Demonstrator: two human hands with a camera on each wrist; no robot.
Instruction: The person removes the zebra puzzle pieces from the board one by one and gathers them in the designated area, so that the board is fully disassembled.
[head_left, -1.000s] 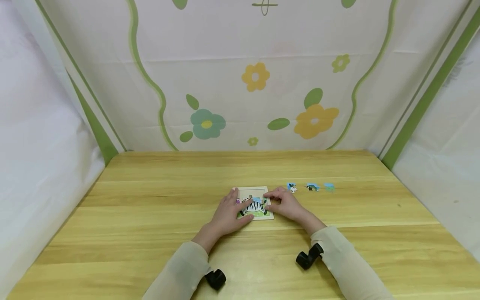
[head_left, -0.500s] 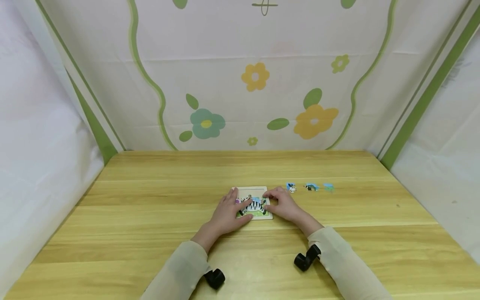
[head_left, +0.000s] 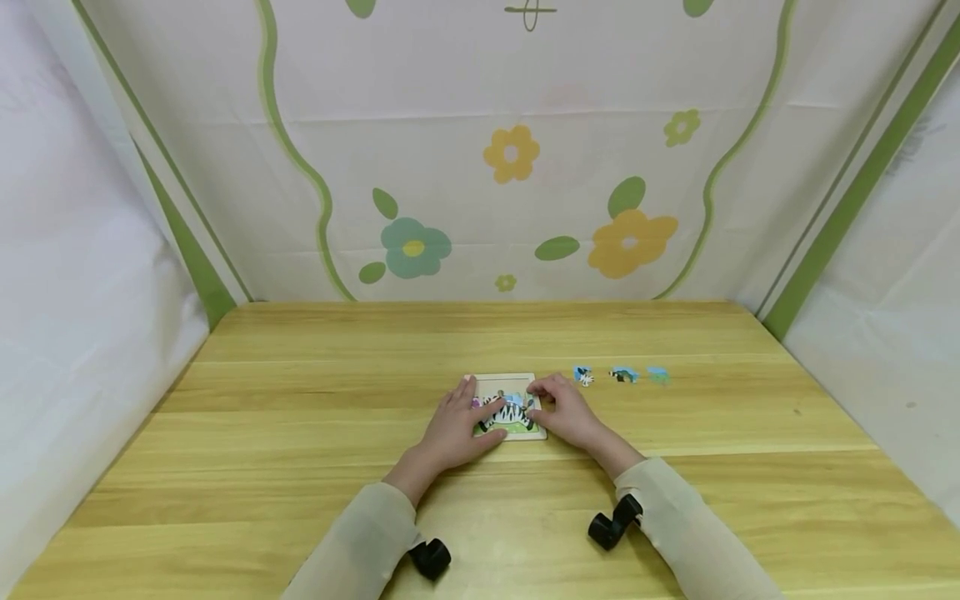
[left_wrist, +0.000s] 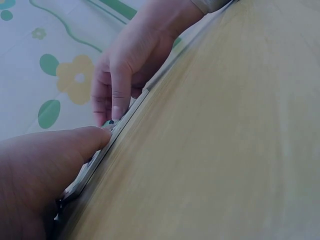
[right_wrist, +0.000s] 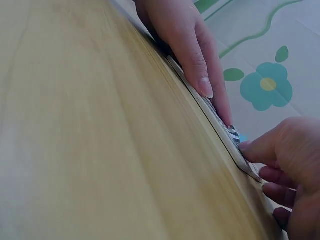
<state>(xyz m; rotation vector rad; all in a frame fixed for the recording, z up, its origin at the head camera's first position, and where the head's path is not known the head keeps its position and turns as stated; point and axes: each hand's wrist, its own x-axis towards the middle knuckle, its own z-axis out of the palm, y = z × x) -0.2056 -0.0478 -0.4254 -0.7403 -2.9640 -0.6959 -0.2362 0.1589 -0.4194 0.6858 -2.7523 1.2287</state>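
Observation:
A zebra puzzle [head_left: 510, 412] lies in a pale wooden tray [head_left: 504, 380], its upper part showing bare backing. My left hand [head_left: 450, 429] rests across the tray's left side, thumb and forefinger stretched over the pictured pieces. At the right side, the thumb and forefinger of my right hand [head_left: 572, 410] pinch a small puzzle piece [head_left: 530, 402] over the tray, partly covered by the fingertips. In the right wrist view, striped pieces [right_wrist: 233, 134] show between both hands. From the left wrist, the tray edge [left_wrist: 127, 116] appears side-on under the fingertips.
Three loose puzzle pieces lie in a row right of the tray: a zebra-head piece [head_left: 583, 376], a dark-and-blue piece [head_left: 624, 375] and a blue-green piece [head_left: 658, 375]. The wooden table [head_left: 300, 400] meets a flower-printed cloth [head_left: 450, 167] behind.
My right thumb and forefinger have shifted slightly at the tray's right side, and the small piece there looks a little turned. My left hand and the loose pieces stay put.

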